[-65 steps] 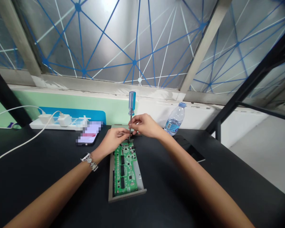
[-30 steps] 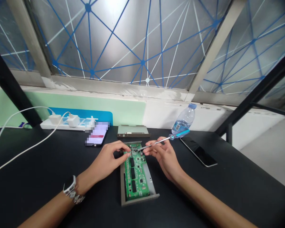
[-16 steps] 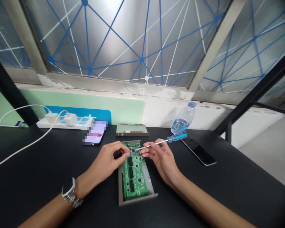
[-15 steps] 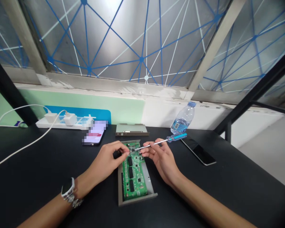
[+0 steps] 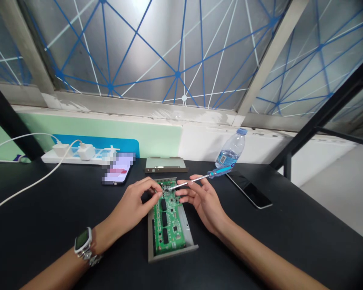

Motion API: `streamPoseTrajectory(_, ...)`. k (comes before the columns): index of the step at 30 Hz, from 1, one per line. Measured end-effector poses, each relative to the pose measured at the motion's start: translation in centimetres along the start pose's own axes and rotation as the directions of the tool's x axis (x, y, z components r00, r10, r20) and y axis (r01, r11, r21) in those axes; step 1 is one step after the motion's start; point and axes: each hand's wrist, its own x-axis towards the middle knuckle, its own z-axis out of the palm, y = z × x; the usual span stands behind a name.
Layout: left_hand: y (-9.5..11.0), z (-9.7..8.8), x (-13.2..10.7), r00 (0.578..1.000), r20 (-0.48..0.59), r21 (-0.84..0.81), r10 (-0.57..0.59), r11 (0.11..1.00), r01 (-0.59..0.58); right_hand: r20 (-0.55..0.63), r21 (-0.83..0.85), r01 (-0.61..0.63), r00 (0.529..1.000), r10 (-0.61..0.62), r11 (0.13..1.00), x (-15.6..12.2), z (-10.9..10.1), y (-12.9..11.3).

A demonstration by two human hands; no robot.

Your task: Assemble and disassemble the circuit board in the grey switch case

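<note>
A green circuit board (image 5: 172, 219) lies in an open grey metal tray (image 5: 150, 237) on the black table. My right hand (image 5: 206, 201) grips a screwdriver (image 5: 196, 179) by its shaft, between thumb and fingers. Its clear blue handle points up to the right, and the tip reaches down over the board's far end. My left hand (image 5: 143, 197) is closed in a pinch beside the tip, above the board's far left corner. Whatever sits between those fingertips is too small to make out.
Behind the tray lies a separate metal cover (image 5: 166, 164). A water bottle (image 5: 231, 149) and a dark phone (image 5: 250, 191) are on the right. At left are a lit phone (image 5: 119, 171), a power strip (image 5: 50, 156) and white cables (image 5: 33, 186).
The view has shifted slightly. The screwdriver's tip has come a little closer to my left fingertips, and its handle has dipped slightly. Board and tray keep their place on the table.
</note>
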Motion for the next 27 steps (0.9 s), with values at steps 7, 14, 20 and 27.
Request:
streamPoseTrajectory(7,-0.23,-0.11,-0.11,1.000,0.005,0.048,0.030,0.998,-0.031,-0.028,-0.052,-0.036,0.999,0.034,0.998,0.21,-0.29,0.12)
streamPoseTrajectory(14,-0.41,0.06,-0.45,0.997,0.026,0.113,0.068,0.991,-0.070,-0.050,-0.071,0.000,0.999,-0.003,0.997,0.44,-0.58,0.42)
streamPoseTrajectory(20,-0.21,0.42,-0.70,0.994,0.033,0.135,0.104,0.985,-0.108,-0.088,-0.091,0.030,0.995,-0.038,0.995,0.59,-0.68,0.69)
streamPoseTrajectory(27,0.29,0.34,-0.99,0.987,0.052,0.215,0.153,0.963,-0.161,-0.089,-0.077,0.004,0.996,-0.011,0.997,0.32,-0.33,0.49)
